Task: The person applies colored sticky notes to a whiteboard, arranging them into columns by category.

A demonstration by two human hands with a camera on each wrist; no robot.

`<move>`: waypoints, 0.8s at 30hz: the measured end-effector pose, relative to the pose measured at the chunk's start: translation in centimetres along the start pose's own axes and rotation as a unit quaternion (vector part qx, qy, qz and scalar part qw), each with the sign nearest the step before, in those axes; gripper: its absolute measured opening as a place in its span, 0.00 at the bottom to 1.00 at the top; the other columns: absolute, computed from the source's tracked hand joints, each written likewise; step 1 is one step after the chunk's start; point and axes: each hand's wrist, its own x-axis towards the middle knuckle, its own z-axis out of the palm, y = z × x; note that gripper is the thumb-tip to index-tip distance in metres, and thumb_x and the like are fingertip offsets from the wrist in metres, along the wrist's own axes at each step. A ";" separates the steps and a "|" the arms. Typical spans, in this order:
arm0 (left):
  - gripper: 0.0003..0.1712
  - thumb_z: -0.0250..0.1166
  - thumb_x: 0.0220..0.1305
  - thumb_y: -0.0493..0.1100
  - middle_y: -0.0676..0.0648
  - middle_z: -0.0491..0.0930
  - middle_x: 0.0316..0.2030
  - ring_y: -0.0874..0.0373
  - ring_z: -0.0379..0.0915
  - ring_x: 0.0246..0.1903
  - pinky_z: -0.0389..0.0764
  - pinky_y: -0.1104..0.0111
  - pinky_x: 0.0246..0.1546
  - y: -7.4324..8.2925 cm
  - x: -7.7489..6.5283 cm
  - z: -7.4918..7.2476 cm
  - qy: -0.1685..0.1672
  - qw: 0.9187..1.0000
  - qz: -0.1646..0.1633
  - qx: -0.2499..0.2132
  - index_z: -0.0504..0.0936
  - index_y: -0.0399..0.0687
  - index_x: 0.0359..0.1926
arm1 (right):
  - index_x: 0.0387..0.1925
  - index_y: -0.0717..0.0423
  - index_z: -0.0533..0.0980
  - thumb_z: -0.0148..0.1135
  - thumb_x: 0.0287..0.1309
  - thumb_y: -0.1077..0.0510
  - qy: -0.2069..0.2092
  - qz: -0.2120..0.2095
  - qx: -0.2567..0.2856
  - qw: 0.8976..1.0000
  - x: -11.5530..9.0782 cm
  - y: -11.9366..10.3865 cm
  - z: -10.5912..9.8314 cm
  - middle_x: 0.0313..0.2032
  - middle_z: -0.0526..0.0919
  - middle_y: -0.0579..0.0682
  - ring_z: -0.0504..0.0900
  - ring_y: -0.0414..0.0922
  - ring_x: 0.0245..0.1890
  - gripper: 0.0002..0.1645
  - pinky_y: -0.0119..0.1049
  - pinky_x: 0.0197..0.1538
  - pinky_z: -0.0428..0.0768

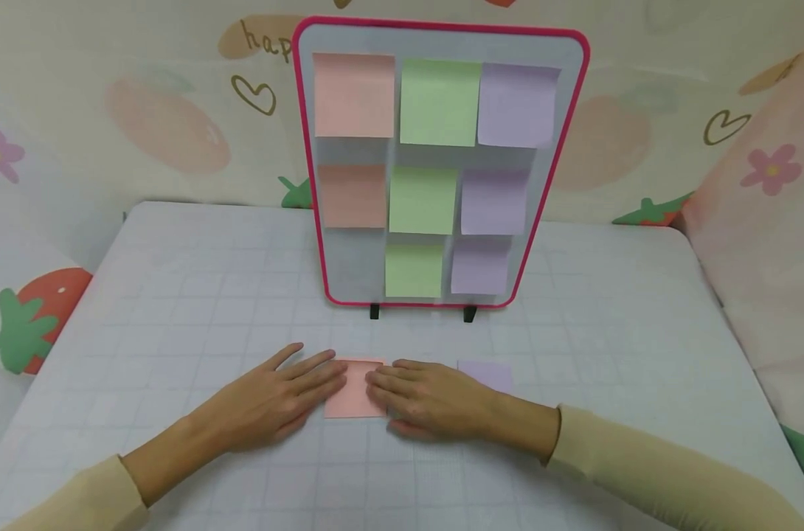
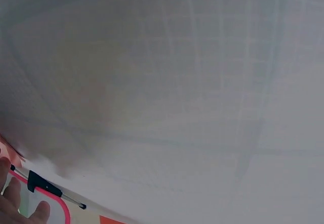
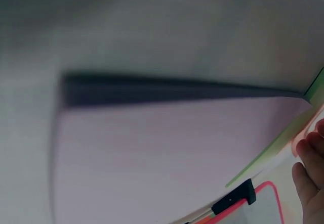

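Observation:
A pink sticky note (image 1: 354,391) lies flat on the table between both hands. My left hand (image 1: 285,402) rests with extended fingers on its left side. The fingertips of my right hand (image 1: 435,402) touch its right side, fingers straight and close together. Just behind the right wrist lies a purple sticky note (image 1: 487,375), partly covered by the arm. It fills much of the right wrist view, where a green strip (image 3: 248,168) shows past its far edge. In the left wrist view only the left hand's fingertips (image 2: 40,211) show, at the lower left corner.
Behind the hands stands a pink-framed whiteboard (image 1: 353,265) on black feet (image 1: 469,314). Several notes are stuck on it in columns: pink (image 1: 354,96), green (image 1: 439,102) and purple (image 1: 518,105). A grid-patterned white cloth (image 1: 176,310) covers the table, with a strawberry-print curtain (image 1: 170,44) around it.

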 end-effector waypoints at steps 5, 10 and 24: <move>0.33 0.65 0.62 0.48 0.46 0.71 0.68 0.51 0.64 0.69 0.66 0.47 0.65 0.0 -0.2 0.1 -0.003 1.000 0.002 0.006 0.74 0.44 0.67 | 0.66 0.57 0.73 0.54 0.70 0.44 -0.020 -0.002 0.000 1.000 0.5 -0.3 0.1 0.65 0.75 0.51 0.70 0.44 0.67 0.30 0.39 0.71 0.63; 0.33 0.65 0.61 0.47 0.46 0.72 0.67 0.51 0.66 0.67 0.68 0.48 0.63 -0.1 -0.3 0.1 0.005 1.000 0.009 0.011 0.75 0.43 0.66 | 0.66 0.57 0.72 0.55 0.69 0.44 -0.027 0.005 -0.006 1.000 0.9 -0.4 0.1 0.65 0.75 0.50 0.70 0.43 0.67 0.31 0.39 0.72 0.62; 0.33 0.66 0.61 0.47 0.47 0.71 0.68 0.52 0.67 0.67 0.70 0.49 0.62 -0.2 -0.4 0.2 -0.002 1.000 0.007 0.011 0.74 0.44 0.67 | 0.59 0.57 0.76 0.59 0.68 0.46 -0.030 0.037 0.014 0.999 1.8 -0.2 -0.3 0.60 0.79 0.51 0.75 0.45 0.63 0.25 0.40 0.68 0.68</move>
